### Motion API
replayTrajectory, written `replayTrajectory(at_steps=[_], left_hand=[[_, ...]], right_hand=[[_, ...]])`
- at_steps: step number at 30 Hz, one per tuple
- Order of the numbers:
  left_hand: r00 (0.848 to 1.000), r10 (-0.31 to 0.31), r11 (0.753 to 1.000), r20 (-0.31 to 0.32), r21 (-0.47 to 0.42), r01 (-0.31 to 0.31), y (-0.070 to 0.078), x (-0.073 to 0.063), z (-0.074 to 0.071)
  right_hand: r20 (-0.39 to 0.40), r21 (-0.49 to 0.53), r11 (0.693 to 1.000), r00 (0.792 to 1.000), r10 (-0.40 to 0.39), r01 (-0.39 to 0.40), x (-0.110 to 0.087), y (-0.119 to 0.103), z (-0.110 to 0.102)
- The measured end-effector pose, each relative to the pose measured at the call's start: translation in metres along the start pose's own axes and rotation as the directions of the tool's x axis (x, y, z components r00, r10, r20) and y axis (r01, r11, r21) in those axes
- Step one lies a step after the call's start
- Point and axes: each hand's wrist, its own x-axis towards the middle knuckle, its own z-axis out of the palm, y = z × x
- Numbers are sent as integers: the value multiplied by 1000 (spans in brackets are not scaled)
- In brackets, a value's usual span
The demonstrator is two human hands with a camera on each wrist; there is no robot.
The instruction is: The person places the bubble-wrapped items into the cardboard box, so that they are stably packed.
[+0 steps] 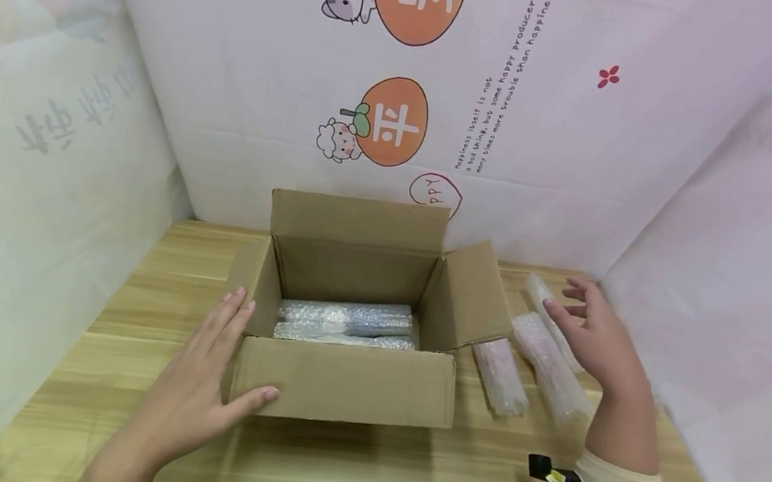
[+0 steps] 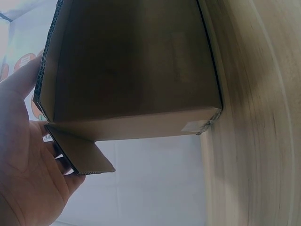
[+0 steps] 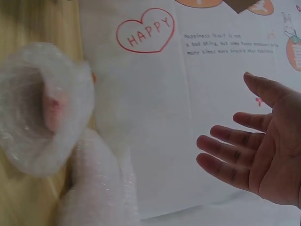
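The left hand [image 1: 197, 381] is laid along the left side of the cardboard box [image 1: 359, 273], its fingers straight against the left flap and its thumb rested on the front flap [image 1: 346, 383]; nothing is clenched, and the box is probably being steadied by this touch. The right hand [image 1: 594, 339] is raised above the far right of the table [image 1: 114, 393], empty, with its fingers spread and loosely bent.

The box is set squarely on the table, its flaps folded outward, presumably so that the inside can be reached from above. Two silvery bubble-wrapped packets [image 1: 345, 316] are seen inside, laid side by side with their long axes running left to right, parallel to the front wall; the width seems to be used well that way.

Three paler wrapped packets [image 1: 550, 366] are placed beside the box on the right, likely for easy reach by the right hand. Their long axes are slanted from far left to near right, roughly front to back. The one nearest the box is partly hidden by the right flap [image 1: 478, 295].
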Motion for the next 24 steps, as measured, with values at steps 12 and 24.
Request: replayTrajectory(at_steps=[12,24], left_hand=[[1000,15,1000,0,4,-15,0,1,-1],[1000,10,1000,-7,13,-10,2,1,-1]], right_hand=[[175,-112,994,984,19,1,16,5,41],[282,-200,980,957,69,-12,23,11,79]])
